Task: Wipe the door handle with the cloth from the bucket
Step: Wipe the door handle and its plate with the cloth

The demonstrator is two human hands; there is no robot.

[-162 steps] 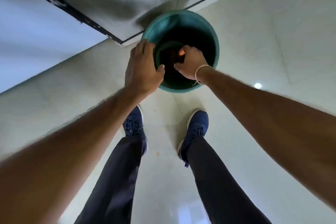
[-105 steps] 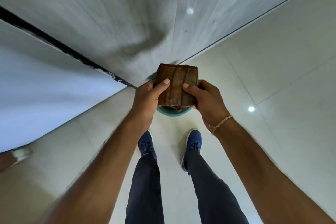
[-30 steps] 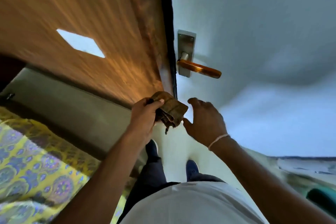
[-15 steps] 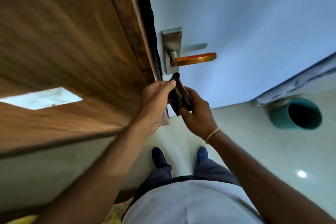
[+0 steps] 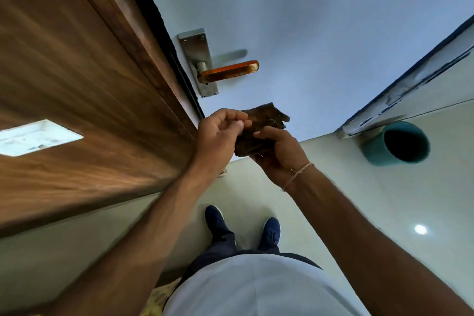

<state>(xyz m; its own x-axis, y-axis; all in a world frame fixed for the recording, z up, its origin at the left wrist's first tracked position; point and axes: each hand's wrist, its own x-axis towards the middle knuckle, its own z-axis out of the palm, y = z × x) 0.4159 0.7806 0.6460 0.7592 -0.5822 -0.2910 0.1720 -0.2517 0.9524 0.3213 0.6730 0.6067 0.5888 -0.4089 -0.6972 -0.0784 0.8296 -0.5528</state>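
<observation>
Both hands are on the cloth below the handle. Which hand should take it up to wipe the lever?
Right hand, probably: it cradles most of the cloth and sits below the orange lever. The left hand only pinches an edge.

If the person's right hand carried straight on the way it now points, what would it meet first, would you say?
Probably the orange lever door handle. The right hand, gripping the crumpled brown cloth together with the left hand, points up at the pale blue door; depth is unclear.

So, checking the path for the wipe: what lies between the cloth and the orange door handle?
Only bare pale-blue door, in the head view; the brown cloth sits just below the orange lever handle.
</observation>
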